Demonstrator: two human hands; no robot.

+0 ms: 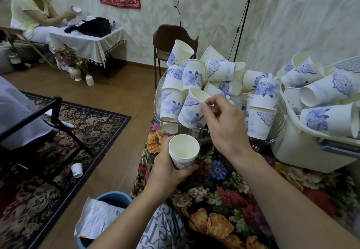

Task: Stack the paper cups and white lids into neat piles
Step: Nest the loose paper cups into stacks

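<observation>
My left hand (167, 172) grips a short stack of nested white paper cups (184, 153), mouth up, over the table's left edge. Just above it, my right hand (224, 124) pinches the rim of a single blue-flowered paper cup (191, 110), tilted at the front of a clear tray (261, 138) heaped with several loose cups (194, 75). More of the same cups (329, 91) lie piled in a white plastic basket (300, 151) at the right. No lids are visible.
The table wears a floral cloth (224, 194). A blue bin with paper (109, 209) stands below its left edge. One cup (77, 169) lies on the patterned rug. A brown chair (171, 40) stands behind the tray, and a seated person (33, 13) works at a far table.
</observation>
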